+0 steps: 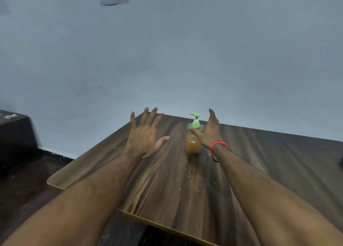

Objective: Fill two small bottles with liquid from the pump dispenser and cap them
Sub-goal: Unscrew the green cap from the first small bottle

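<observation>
A pump dispenser (193, 143) with amber liquid and a green pump head stands upright near the far edge of a dark wooden table (167, 180). My right hand (208, 132) is stretched out just right of it, fingers spread, thumb crossing in front of the bottle's neck, holding nothing. My left hand (144, 134) hovers palm-down over the table to the left of the dispenser, fingers apart and empty. A red thread band circles my right wrist. No small bottles or caps are in view.
A pale blue wall rises right behind the table. A dark cabinet (14, 134) stands at the left over a dark floor. Small crumbs dot the tabletop in front of the dispenser. The image is motion-blurred.
</observation>
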